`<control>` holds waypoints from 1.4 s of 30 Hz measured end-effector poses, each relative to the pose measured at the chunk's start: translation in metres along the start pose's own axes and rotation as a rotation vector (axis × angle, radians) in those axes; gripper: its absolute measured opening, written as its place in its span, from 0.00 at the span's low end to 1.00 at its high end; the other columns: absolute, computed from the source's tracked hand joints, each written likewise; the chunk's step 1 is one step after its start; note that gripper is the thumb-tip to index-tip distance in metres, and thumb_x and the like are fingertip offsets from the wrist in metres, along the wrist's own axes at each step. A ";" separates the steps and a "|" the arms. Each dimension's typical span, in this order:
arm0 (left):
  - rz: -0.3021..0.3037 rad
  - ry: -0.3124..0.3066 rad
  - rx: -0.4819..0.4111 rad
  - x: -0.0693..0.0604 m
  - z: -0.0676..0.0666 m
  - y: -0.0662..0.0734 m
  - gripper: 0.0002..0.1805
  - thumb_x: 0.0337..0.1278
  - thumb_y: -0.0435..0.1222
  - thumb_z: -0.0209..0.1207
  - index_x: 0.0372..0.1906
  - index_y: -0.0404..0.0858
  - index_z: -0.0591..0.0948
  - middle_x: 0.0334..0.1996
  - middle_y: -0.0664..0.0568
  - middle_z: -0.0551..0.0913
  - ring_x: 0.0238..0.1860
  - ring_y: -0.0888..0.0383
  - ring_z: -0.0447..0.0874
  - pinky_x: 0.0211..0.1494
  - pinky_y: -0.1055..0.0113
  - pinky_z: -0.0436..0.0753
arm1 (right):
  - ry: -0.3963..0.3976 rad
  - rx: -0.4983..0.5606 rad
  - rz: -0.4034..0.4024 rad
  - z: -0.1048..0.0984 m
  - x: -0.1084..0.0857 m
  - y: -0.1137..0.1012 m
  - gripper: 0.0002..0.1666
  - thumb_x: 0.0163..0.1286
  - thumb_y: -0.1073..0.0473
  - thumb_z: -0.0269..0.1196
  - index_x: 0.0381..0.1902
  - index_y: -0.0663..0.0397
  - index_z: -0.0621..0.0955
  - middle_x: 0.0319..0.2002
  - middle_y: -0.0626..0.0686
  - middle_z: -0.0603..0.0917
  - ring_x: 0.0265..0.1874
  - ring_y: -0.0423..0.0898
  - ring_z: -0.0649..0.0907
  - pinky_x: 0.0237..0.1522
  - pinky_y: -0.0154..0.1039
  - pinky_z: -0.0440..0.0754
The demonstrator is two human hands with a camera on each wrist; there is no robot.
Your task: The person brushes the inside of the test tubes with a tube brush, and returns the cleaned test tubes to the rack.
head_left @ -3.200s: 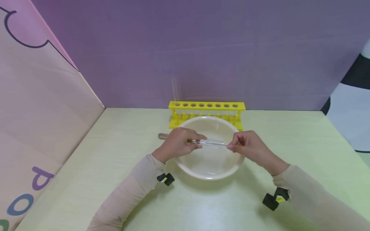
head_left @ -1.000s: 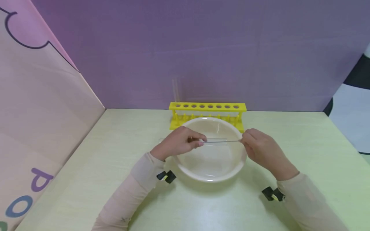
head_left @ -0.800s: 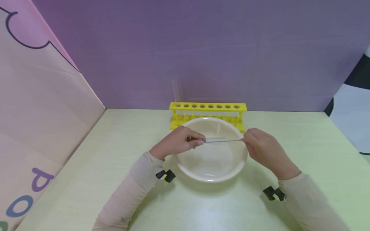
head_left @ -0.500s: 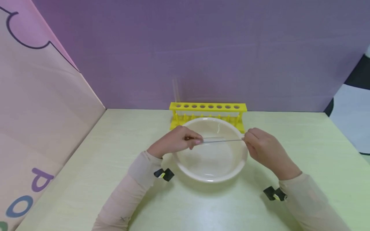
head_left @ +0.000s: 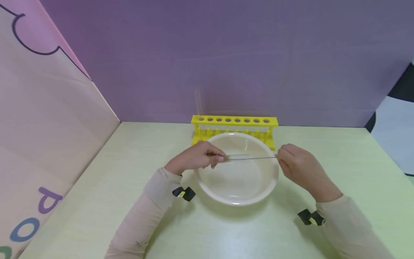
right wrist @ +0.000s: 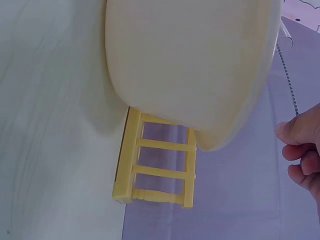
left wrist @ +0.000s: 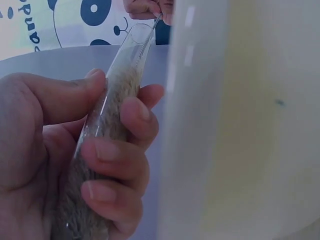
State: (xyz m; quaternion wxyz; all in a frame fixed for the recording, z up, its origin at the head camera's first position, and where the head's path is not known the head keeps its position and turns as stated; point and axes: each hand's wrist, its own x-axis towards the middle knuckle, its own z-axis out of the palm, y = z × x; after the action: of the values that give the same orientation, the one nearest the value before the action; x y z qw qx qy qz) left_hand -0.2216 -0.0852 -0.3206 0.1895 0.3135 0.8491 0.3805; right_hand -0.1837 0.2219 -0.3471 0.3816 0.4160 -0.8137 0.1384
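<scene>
Over a cream basin (head_left: 236,203), my left hand (head_left: 195,157) holds a clear glass test tube (left wrist: 134,46), its fingers and thumb wrapped round it. The bristles of a test tube brush (left wrist: 120,95) fill much of the tube in the left wrist view. From the tube's mouth runs the brush's twisted wire handle (right wrist: 287,77). My right hand (head_left: 302,169) pinches the outer end of that wire, near the basin's right rim. The tube lies roughly level in the head view, its mouth toward my right hand. Its closed end is hidden behind my left hand.
Behind the basin stands a yellow test tube rack (head_left: 234,121), partly covered by it. Another clear tube (head_left: 198,102) sticks up from the rack's leftmost hole. A purple backdrop (head_left: 226,54) rises at the table's far edge.
Compared with about three seconds ago, my right hand has moved right, and more wire shows outside the tube. My left hand has shifted slightly left with the tube.
</scene>
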 end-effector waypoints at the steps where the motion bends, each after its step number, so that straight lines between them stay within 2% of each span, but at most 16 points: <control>1: -0.003 -0.002 -0.002 0.000 0.000 0.000 0.13 0.66 0.36 0.53 0.49 0.41 0.84 0.23 0.37 0.78 0.15 0.61 0.60 0.20 0.70 0.61 | 0.002 -0.004 -0.001 0.000 -0.001 0.000 0.07 0.54 0.70 0.52 0.20 0.56 0.70 0.21 0.50 0.70 0.20 0.41 0.67 0.18 0.35 0.69; 6: -0.030 -0.014 -0.011 0.000 0.000 0.000 0.12 0.65 0.36 0.54 0.47 0.41 0.84 0.20 0.43 0.76 0.15 0.61 0.60 0.20 0.70 0.61 | 0.017 -0.025 -0.013 0.001 -0.005 0.001 0.16 0.65 0.63 0.41 0.18 0.55 0.69 0.19 0.48 0.68 0.19 0.40 0.65 0.17 0.33 0.66; 8: -0.040 -0.021 -0.016 0.000 -0.001 -0.001 0.11 0.65 0.36 0.54 0.46 0.41 0.84 0.21 0.42 0.76 0.15 0.61 0.60 0.20 0.70 0.61 | 0.016 -0.026 -0.016 0.001 -0.006 0.000 0.18 0.66 0.61 0.39 0.18 0.55 0.68 0.19 0.48 0.67 0.19 0.40 0.64 0.17 0.32 0.65; 11: -0.048 -0.028 -0.024 -0.001 -0.001 -0.002 0.11 0.66 0.36 0.53 0.46 0.41 0.84 0.22 0.40 0.76 0.14 0.61 0.60 0.20 0.70 0.61 | 0.003 -0.022 -0.018 0.000 -0.008 0.000 0.18 0.66 0.61 0.38 0.18 0.54 0.68 0.19 0.48 0.67 0.19 0.40 0.64 0.17 0.31 0.65; 18: -0.035 -0.034 -0.002 -0.002 -0.003 -0.003 0.11 0.65 0.36 0.54 0.46 0.41 0.84 0.20 0.46 0.76 0.14 0.61 0.60 0.20 0.71 0.61 | -0.042 -0.011 -0.014 -0.004 -0.008 -0.003 0.12 0.62 0.65 0.44 0.19 0.54 0.69 0.20 0.47 0.67 0.19 0.40 0.64 0.17 0.32 0.65; 21: -0.027 -0.034 0.017 -0.003 -0.005 -0.004 0.11 0.65 0.36 0.54 0.46 0.41 0.84 0.19 0.48 0.76 0.14 0.62 0.60 0.20 0.71 0.61 | -0.065 0.008 -0.002 -0.006 -0.005 -0.005 0.21 0.74 0.57 0.43 0.22 0.54 0.74 0.21 0.47 0.71 0.20 0.41 0.68 0.18 0.35 0.70; 23: -0.029 -0.031 0.025 -0.003 -0.006 -0.005 0.11 0.65 0.36 0.54 0.47 0.41 0.84 0.19 0.51 0.76 0.14 0.62 0.60 0.20 0.71 0.61 | -0.079 0.021 0.007 -0.008 -0.003 -0.006 0.27 0.77 0.50 0.41 0.24 0.55 0.78 0.23 0.48 0.76 0.21 0.42 0.73 0.21 0.37 0.75; 24: -0.032 -0.030 0.029 -0.004 -0.006 -0.005 0.12 0.65 0.36 0.54 0.47 0.41 0.84 0.19 0.51 0.76 0.14 0.62 0.60 0.20 0.71 0.61 | -0.084 0.028 0.011 -0.009 -0.002 -0.007 0.28 0.76 0.47 0.41 0.25 0.55 0.80 0.24 0.48 0.77 0.23 0.43 0.75 0.22 0.37 0.77; 25: -0.034 -0.029 0.029 -0.004 -0.007 -0.006 0.12 0.65 0.36 0.54 0.48 0.40 0.84 0.19 0.51 0.76 0.14 0.62 0.60 0.20 0.71 0.61 | -0.088 0.032 0.016 -0.010 -0.001 -0.008 0.24 0.74 0.48 0.47 0.26 0.56 0.81 0.25 0.49 0.79 0.24 0.44 0.77 0.24 0.38 0.78; 28: -0.042 -0.017 0.023 -0.004 -0.008 -0.007 0.12 0.65 0.35 0.54 0.48 0.40 0.84 0.19 0.50 0.77 0.14 0.62 0.60 0.19 0.71 0.60 | -0.101 0.046 0.026 -0.012 0.003 -0.011 0.04 0.60 0.62 0.67 0.28 0.58 0.83 0.28 0.51 0.81 0.28 0.46 0.80 0.27 0.39 0.81; 29: -0.044 -0.014 0.020 -0.004 -0.008 -0.007 0.12 0.65 0.35 0.54 0.48 0.40 0.84 0.19 0.50 0.77 0.14 0.62 0.60 0.19 0.71 0.60 | -0.103 0.051 0.030 -0.013 0.004 -0.012 0.07 0.52 0.68 0.71 0.28 0.58 0.83 0.28 0.52 0.81 0.28 0.47 0.80 0.27 0.39 0.81; 31: -0.042 -0.010 0.013 -0.004 -0.008 -0.007 0.12 0.65 0.35 0.54 0.48 0.40 0.84 0.19 0.50 0.76 0.14 0.62 0.60 0.19 0.71 0.60 | -0.109 0.053 0.043 -0.013 0.007 -0.014 0.18 0.36 0.78 0.72 0.27 0.58 0.83 0.28 0.52 0.81 0.27 0.47 0.80 0.26 0.39 0.81; 37: -0.031 -0.019 0.008 -0.002 -0.007 -0.006 0.12 0.65 0.35 0.54 0.47 0.41 0.84 0.19 0.50 0.76 0.13 0.62 0.60 0.19 0.71 0.60 | -0.142 -0.033 0.067 -0.012 0.015 -0.023 0.15 0.40 0.76 0.71 0.22 0.57 0.78 0.22 0.50 0.75 0.21 0.45 0.73 0.21 0.39 0.75; 42: -0.030 -0.030 0.007 -0.001 -0.007 -0.005 0.11 0.65 0.35 0.54 0.46 0.41 0.84 0.19 0.53 0.76 0.14 0.61 0.60 0.19 0.71 0.60 | -0.194 -0.139 0.090 -0.012 0.019 -0.029 0.14 0.42 0.74 0.71 0.22 0.59 0.76 0.20 0.51 0.71 0.19 0.47 0.70 0.21 0.40 0.70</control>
State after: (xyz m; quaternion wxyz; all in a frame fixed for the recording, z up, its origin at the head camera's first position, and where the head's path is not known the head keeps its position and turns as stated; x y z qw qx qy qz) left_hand -0.2264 -0.0923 -0.3195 0.2066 0.3069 0.8523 0.3699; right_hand -0.1620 0.1993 -0.3277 0.3223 0.3632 -0.8723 0.0579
